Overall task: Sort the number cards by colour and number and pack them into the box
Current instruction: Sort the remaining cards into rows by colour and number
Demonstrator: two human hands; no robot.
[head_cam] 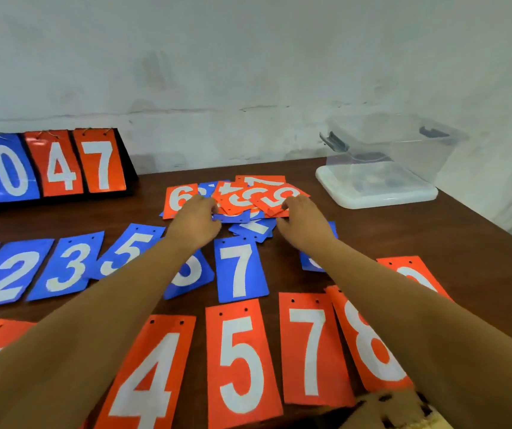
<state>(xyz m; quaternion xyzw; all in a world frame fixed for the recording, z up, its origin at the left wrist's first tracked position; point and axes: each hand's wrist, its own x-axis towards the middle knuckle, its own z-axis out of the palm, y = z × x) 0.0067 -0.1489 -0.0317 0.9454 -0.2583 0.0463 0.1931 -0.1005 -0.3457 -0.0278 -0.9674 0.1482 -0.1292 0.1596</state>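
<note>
Head: 2 hands, 1 card pile

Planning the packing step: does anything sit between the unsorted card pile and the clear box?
Nothing visible does. Only bare table lies between the card pile and the clear box, which stands on its white lid at the far right.

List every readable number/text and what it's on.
"0" blue scoreboard flap
"4" orange scoreboard flap
"7" orange scoreboard flap
"2" blue card
"3" blue card
"5" blue card
"7" blue card
"4" orange card
"5" orange card
"7" orange card
"8" orange card
"6" orange card, pile
Rest of pile and partly hidden cards: unreadable.
</note>
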